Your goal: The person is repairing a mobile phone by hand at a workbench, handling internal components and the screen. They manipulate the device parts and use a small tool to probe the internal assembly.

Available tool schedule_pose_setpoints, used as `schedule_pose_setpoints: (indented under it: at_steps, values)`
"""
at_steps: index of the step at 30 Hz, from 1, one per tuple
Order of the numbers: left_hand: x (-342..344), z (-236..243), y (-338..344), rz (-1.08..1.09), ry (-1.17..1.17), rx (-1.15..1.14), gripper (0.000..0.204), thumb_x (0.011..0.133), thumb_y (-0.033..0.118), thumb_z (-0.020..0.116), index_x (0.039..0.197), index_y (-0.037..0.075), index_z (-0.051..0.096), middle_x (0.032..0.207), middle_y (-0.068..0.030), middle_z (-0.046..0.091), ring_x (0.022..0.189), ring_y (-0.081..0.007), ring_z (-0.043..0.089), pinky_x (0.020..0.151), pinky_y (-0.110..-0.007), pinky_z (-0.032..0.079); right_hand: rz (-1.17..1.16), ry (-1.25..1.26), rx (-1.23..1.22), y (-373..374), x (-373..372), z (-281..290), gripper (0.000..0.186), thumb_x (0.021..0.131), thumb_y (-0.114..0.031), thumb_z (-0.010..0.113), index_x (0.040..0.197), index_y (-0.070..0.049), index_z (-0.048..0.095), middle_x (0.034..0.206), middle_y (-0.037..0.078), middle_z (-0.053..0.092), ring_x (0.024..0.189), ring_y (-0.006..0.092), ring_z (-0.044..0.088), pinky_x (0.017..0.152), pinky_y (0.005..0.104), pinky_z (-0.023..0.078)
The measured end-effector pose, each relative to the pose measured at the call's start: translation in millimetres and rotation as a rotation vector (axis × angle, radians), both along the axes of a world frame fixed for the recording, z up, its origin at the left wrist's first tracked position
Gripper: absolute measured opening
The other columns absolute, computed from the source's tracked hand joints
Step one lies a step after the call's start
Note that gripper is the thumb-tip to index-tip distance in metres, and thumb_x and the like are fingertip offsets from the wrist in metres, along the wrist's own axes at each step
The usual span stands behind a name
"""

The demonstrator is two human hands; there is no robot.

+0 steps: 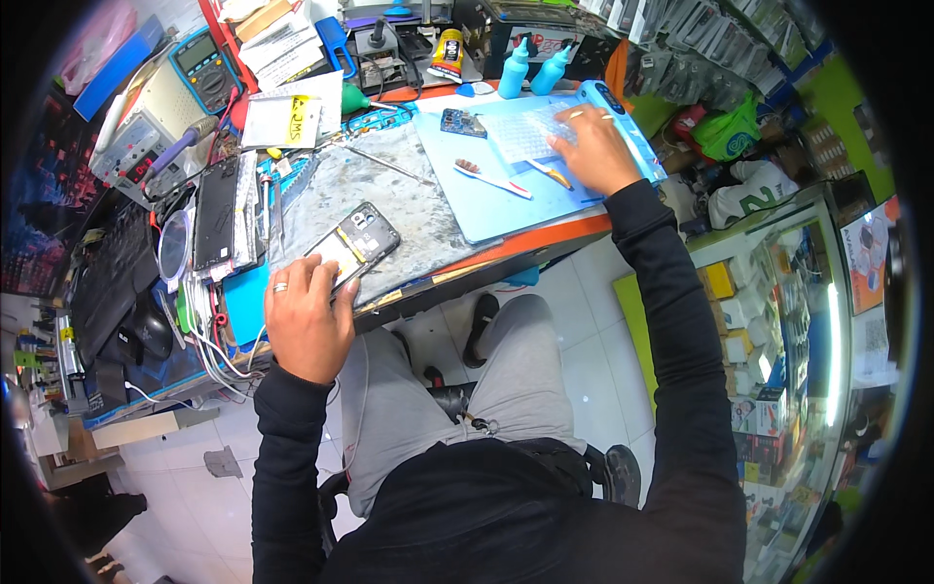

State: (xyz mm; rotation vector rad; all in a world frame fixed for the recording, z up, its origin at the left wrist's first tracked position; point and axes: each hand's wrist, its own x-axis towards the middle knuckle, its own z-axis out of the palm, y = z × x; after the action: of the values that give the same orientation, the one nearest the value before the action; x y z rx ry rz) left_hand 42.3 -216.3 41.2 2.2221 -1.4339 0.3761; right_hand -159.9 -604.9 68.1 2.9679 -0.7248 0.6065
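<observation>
Phone, oblong, open-backed, black and silvery

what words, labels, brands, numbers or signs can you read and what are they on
I won't transcribe, only locate:
Yellow paper strip: large black writing, legible
Yellow container with dark band: bold print
White rumpled item: large green character
Blue-cased multimeter: markings too small
Opened dark phone at left hand: nothing readable

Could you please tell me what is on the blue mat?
A toothbrush, a circuit board, a pale gridded piece and a yellowish tool; whatever the right hand covers is hidden.
</observation>
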Motion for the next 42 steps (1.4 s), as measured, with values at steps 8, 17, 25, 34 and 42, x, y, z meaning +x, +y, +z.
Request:
schedule_pose_setpoints:
  at_steps: [8,17,25,34,42]
  values:
    - [1,2,1,-0.018,0.005,-0.026,0.024,0.087,0.017,0.076,0.106,0.004,0.069,0.112,-0.0151,0.066,0.105,-0.0357,0.062,0.094,-0.046,0.046,-0.451,0.038,0.107,-19,18,0,0.074,0.08,-0.041,0.084,0.136,0.002,0.06,0.132,0.022,0.066,0.125,0.0415,0.061,0.106,0.0475,0.048]
    - [5,1,2,-0.007,-0.007,-0.035,0.025,0.084,0.016,0.077,0.104,0.004,0.069,0.109,-0.0144,0.066,0.103,-0.0336,0.061,0.094,-0.045,0.046,-0.293,-0.546,0.755,-36,-17,15,0.03,0.094,-0.012,0.07,0.118,0.006,0.066,0.106,0.013,0.072,0.096,0.0202,0.069,0.089,0.0337,0.053]
    - [4,-3,7,-0.015,0.017,-0.031,0.027,0.085,0.019,0.077,0.106,0.004,0.068,0.111,-0.0134,0.064,0.105,-0.0323,0.06,0.099,-0.046,0.045,0.126,-0.857,0.917,133,41,94,0.012,0.093,-0.009,0.074,0.1,-0.003,0.066,0.087,0.004,0.067,0.07,0.0094,0.063,0.057,0.0229,0.047]
    - [0,2,-8,-0.114,0.038,-0.058,0.026,0.086,0.019,0.076,0.104,0.003,0.068,0.111,-0.014,0.065,0.106,-0.0344,0.061,0.096,-0.046,0.046,0.337,-0.653,0.364,70,284,45,0.027,0.09,-0.023,0.071,0.095,0.005,0.073,0.079,0.015,0.076,0.06,0.0196,0.074,0.056,0.0336,0.06]
    - [3,0,0,-0.037,0.035,-0.027,0.023,0.088,0.017,0.076,0.104,0.002,0.069,0.112,-0.0155,0.066,0.105,-0.0359,0.061,0.094,-0.046,0.046,0.038,-0.562,0.397,164,273,24,0.041,0.084,-0.032,0.077,0.103,0.004,0.068,0.099,0.022,0.072,0.104,0.0393,0.069,0.091,0.0476,0.055]
